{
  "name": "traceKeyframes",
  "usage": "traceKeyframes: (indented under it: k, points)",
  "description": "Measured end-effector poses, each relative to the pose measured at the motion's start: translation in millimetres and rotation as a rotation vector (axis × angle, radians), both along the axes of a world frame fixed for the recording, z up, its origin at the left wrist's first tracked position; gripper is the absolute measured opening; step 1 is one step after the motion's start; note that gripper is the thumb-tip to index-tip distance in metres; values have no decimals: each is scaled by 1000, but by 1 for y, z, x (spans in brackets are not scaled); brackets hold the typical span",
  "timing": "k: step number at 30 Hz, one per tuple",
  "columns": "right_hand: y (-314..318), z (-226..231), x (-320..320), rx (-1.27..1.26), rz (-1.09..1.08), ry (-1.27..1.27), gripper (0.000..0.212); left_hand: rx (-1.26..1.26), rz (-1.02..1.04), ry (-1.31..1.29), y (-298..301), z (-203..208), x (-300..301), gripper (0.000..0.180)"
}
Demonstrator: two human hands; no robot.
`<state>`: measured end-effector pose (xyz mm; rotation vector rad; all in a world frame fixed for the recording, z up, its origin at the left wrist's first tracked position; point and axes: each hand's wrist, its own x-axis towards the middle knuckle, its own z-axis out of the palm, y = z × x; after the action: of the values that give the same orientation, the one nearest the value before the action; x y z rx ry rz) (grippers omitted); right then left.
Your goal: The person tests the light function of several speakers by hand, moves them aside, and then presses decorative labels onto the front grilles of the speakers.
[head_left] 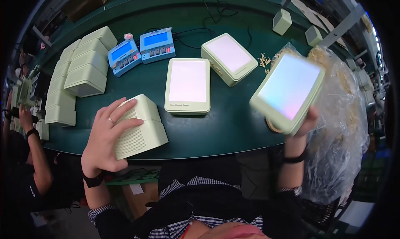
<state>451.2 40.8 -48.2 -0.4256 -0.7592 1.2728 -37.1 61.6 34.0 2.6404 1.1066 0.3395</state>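
My left hand [109, 133] lies over a cream box-shaped speaker [152, 130] near the table's front edge, fingers along its perforated grille and top. Raised at the right, a second cream speaker [287, 85] with a glowing white-blue front panel is tilted in my right hand [308, 121]; most of those fingers are hidden behind it. Between my hands lies another speaker [187, 83], its panel lit pinkish white. A similar lit one [231, 59] rests at an angle just behind, gold lettering on its side.
Several cream speakers [85, 68] are stacked at the left. Two blue testers [125, 57] with screens and cables stand at the back. Small gold letter pieces [263, 60] lie near a large clear plastic bag [337, 135] at the right. Another person's arm [38, 155] shows far left.
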Motion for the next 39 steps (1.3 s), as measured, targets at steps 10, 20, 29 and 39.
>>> traceKeyframes:
  k: [10, 20, 29, 39]
  points:
    - [270, 83, 75, -410, -301, -552, 54, 28, 109, 20, 4, -4, 6, 75]
    - [414, 21, 102, -657, -318, -655, 67, -86, 116, 19, 1, -5, -2, 64]
    - [413, 42, 155, -873, -500, -1308, 72, -80, 121, 53, 7, -2, 1, 62]
    - [238, 53, 38, -240, 119, -2334, 57, 45, 129, -59, 2, -9, 9, 73]
